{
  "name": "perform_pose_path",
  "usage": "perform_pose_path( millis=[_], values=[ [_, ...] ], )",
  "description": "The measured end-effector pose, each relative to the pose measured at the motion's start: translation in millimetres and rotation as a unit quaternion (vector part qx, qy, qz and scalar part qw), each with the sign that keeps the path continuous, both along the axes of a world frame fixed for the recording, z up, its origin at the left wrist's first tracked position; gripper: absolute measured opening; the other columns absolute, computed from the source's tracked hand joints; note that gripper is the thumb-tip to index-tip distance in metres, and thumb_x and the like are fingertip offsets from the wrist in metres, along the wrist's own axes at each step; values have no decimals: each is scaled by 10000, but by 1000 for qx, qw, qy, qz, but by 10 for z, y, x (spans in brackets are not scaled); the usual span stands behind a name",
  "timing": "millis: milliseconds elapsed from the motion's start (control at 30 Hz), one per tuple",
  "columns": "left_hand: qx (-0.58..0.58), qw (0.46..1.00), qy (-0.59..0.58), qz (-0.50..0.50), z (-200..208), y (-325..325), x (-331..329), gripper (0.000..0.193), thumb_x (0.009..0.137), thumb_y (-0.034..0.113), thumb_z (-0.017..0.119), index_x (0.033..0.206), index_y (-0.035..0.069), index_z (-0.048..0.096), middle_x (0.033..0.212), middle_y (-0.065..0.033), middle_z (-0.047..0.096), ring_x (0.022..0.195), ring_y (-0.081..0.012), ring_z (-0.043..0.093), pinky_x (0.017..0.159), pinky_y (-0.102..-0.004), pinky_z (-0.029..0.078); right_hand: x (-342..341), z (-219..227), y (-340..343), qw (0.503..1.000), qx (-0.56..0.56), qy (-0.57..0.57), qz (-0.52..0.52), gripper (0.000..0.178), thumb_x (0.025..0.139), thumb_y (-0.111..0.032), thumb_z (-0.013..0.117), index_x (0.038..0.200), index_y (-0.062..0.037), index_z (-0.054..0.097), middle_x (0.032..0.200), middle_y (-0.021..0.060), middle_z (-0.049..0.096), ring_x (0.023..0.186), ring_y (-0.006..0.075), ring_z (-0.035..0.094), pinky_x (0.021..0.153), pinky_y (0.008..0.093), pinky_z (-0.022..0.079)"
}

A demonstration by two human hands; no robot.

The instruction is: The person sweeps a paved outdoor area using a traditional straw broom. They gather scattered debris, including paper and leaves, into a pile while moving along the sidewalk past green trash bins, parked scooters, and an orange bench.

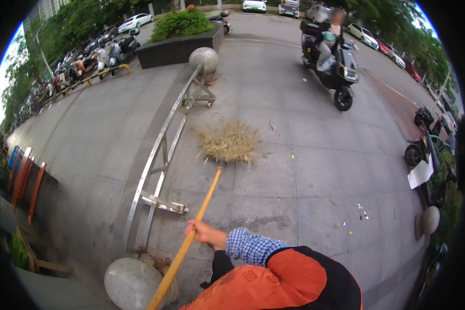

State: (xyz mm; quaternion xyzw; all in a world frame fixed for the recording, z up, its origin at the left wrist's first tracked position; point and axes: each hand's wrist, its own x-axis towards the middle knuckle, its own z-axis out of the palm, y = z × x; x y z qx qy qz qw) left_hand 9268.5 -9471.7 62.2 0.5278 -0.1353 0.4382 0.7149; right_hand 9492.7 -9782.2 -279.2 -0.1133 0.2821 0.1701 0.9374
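My right hand [204,232], in a blue checked sleeve, comes in from the lower right. Its fingers are wrapped around the wooden handle of a broom [204,201]. The handle slants from the lower left edge up to a wide head of straw-coloured twigs [230,142], which rests on the grey paving [263,196]. My left hand is out of view, and the handle's near end is cut off by the lower edge. To the left of the broom lies a long metal barrier frame [163,139], close to the handle but apart from it.
Stone balls [203,59] [134,284] stand at both ends of the barrier. A person rides a scooter [336,67] at the upper right. Small white litter [363,212] lies on the right. A planter [183,46] and parked scooters [108,54] stand at the far left.
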Motion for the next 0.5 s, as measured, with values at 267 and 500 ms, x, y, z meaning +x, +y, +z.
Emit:
perform_pose_path(
  millis=[267, 500],
  values=[
    [21, 948, 163, -273, -1377, -1358, 2627, 222, 870, 203, 449, 712, 112, 322, 554, -5, 339, 495, -98, 350, 567, -253, 338, 1906, -201, -1826, 957, -132, 127, -226, 162, 828, -124, 454, 690, -80, 381, 522, 47, 387, 422, 181, 397, 429, 342, 417],
    [-81, 967, 120, -207, 265, -704, 3762, 295, 866, 247, 398, 608, 126, 323, 446, 13, 269, 382, -95, 285, 427, -243, 276, 2005, 818, -971, 991, 117, -63, -17, 240, 832, -205, 514, 639, -63, 501, 658, 96, 572, 678, 233, 583, 701, 365, 500]
  ],
)
